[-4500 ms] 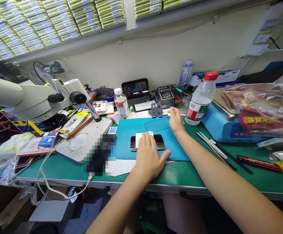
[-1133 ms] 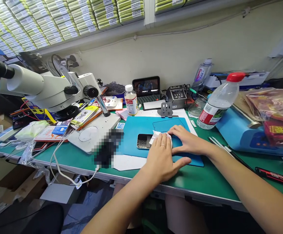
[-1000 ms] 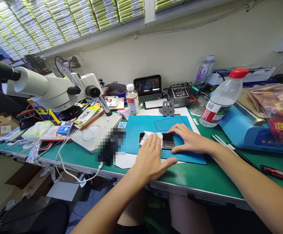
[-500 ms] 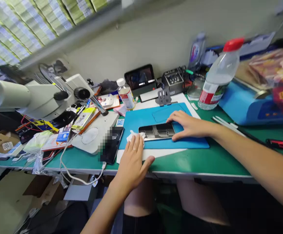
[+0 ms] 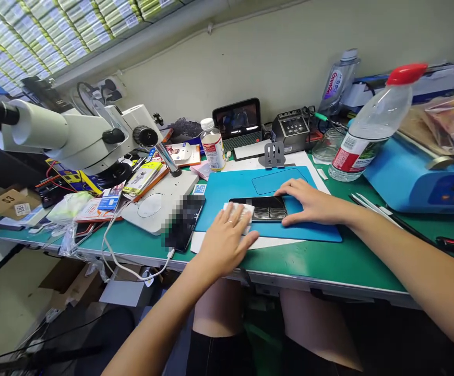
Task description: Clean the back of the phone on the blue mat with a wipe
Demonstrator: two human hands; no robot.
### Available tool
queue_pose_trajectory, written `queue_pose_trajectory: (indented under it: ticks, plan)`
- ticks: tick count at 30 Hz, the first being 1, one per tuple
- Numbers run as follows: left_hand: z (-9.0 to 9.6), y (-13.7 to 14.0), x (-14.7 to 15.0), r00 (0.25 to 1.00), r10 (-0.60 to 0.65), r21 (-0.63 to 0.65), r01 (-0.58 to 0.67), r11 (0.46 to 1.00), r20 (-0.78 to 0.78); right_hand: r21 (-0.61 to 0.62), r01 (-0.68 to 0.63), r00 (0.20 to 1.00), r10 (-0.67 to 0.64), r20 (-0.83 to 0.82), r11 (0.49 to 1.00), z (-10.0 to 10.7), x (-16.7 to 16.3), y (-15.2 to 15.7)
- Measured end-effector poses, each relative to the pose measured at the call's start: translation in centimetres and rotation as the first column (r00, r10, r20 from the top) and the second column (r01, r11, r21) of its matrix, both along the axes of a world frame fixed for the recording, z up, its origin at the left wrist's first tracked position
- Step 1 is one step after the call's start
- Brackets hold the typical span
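Observation:
A smartphone [image 5: 269, 212] with a dark, reflective face lies lengthwise on the blue mat [image 5: 227, 180]. My right hand [image 5: 305, 202] grips its right end, thumb on the near edge and fingers on the far edge. Over the phone's left part my left hand [image 5: 229, 235] lies with fingers stretched flat and thumb apart, pressing a white tissue [image 5: 246, 209] beneath them. The fingers hide part of the tissue and the phone's left end. Left of the mat, a second dark phone [image 5: 190, 222] rests on the table with a white cable [image 5: 133, 290] plugged in.
A microscope [image 5: 78, 136] stands at left on its pale base [image 5: 183, 188]. Behind the mat are a small bottle [image 5: 213, 149], a screen device [image 5: 237, 120] and a grey stand [image 5: 273, 155]. A red-capped bottle [image 5: 362, 143] and blue machine [image 5: 407, 177] occupy the right.
My left hand and the tissue have slid right, from the phone's left end onto its face. My right hand keeps its grip. The whole view has shifted slightly.

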State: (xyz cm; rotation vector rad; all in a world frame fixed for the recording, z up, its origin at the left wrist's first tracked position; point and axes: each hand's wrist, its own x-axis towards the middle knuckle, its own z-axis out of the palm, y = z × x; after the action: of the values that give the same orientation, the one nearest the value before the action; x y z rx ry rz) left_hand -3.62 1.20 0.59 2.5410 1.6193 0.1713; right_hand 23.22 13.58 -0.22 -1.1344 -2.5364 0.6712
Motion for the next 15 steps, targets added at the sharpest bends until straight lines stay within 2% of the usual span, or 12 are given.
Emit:
queue_pose_trajectory:
  ticks: [3,5,7,12,15]
  plan:
    - [0.0,0.0,-2.9,0.997,0.083,-0.049,-0.083,0.995,-0.002,-0.014,0.000,1.000,0.000,-0.010,1.000,-0.2,0.0,0.1]
    - [-0.1,0.6,-3.1,0.995,0.097,-0.072,-0.095,0.993,0.029,-0.009,0.001,1.000,-0.001,-0.025,1.000,-0.2,0.1,0.0]
    - [-0.3,1.6,-1.5,0.996,0.068,-0.077,-0.063,0.995,0.061,0.001,-0.006,0.999,0.006,-0.035,1.000,-0.2,0.1,-0.1]
    - [0.2,3.3,5.3,0.989,-0.100,-0.017,0.103,0.995,0.107,0.025,-0.047,0.998,0.048,-0.049,0.999,-0.2,0.3,-0.3]
    - [0.6,3.8,7.5,0.983,-0.147,-0.003,0.148,0.989,0.113,0.019,-0.067,0.997,0.067,-0.030,0.998,0.0,0.4,-0.4]
